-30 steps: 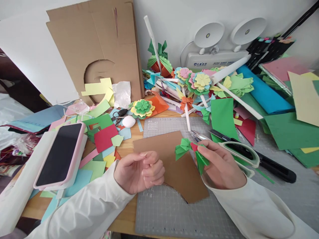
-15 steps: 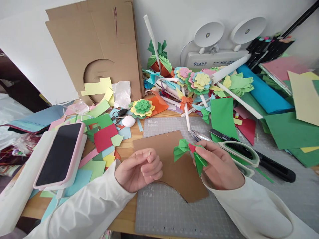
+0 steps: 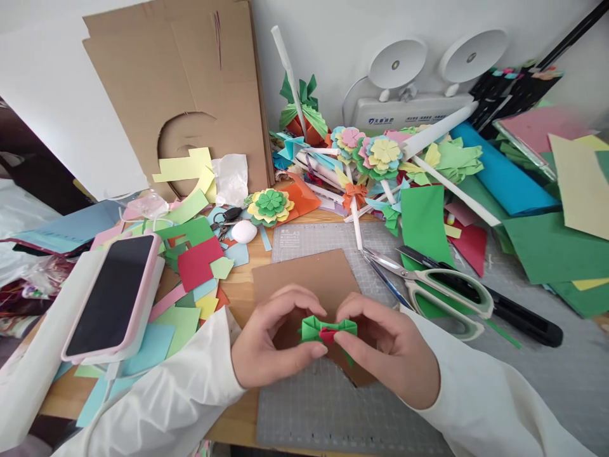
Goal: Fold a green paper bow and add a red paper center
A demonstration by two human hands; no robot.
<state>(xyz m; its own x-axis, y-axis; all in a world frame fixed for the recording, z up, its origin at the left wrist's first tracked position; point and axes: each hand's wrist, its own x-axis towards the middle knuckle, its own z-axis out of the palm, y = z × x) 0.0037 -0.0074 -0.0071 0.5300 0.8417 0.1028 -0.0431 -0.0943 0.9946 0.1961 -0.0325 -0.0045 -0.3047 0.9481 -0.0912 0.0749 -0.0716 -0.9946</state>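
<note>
A folded green paper bow (image 3: 311, 327) with a red middle is held between my two hands, low over the cutting mat. My left hand (image 3: 280, 339) pinches its left side, thumb in front and fingers behind. On the other side, my right hand (image 3: 387, 346) grips the bow with its thumb by the red centre. Beneath the hands lies a brown cardboard piece (image 3: 309, 270) with a curved cut edge, partly covered by them. Scissors with pale handles (image 3: 447, 298) rest to the right of my right hand.
A black utility knife (image 3: 523, 317) lies beside the scissors on the grey cutting mat (image 3: 304, 412). Coloured paper scraps (image 3: 200, 260) and a phone (image 3: 114, 295) are on the left. Paper flowers (image 3: 380, 155) are heaped at the back, near leaning cardboard (image 3: 190, 70).
My right hand has brought the bow left and down, in front of my left hand. My left hand has opened from a loose curl and now grasps the bow too.
</note>
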